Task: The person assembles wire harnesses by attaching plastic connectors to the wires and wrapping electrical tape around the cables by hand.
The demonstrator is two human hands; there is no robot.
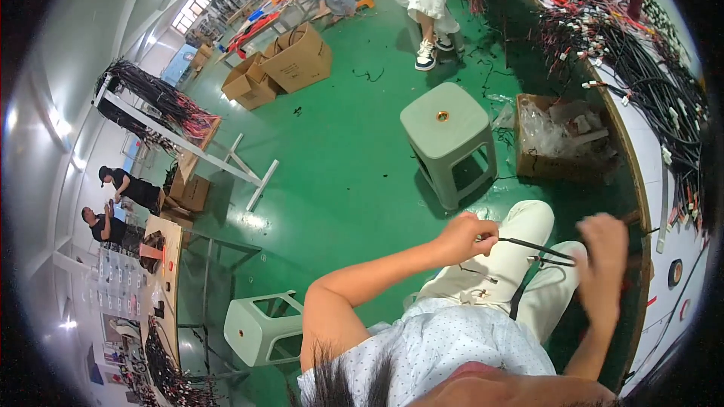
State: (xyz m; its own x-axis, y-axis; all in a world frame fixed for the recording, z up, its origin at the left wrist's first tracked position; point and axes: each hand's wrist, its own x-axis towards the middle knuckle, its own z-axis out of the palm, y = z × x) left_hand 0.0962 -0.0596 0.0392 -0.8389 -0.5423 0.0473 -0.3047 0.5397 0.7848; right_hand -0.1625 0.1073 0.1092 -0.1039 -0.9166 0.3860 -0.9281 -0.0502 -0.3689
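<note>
Above my lap, my left hand (469, 236) is closed, with thumb and fingers pinching a black cable (535, 246). From there the cable runs right in two strands to my right hand (603, 252). A small white connector sits by the lower strand. My right hand is smeared by motion, and its fingers are too blurred to tell whether they grip the cable. Short thin dark wires with small ends lie on my white trousers (483, 275). A black strand also hangs down between my legs.
Along my right runs a white-topped table (652, 218) with piled black and red cables (641, 68) and a tape roll (675, 273). Ahead stand a green stool (445, 117) and a carton of plastic bags (558, 162). Another stool (256, 332) is at left. A seated person (422, 0) is beyond.
</note>
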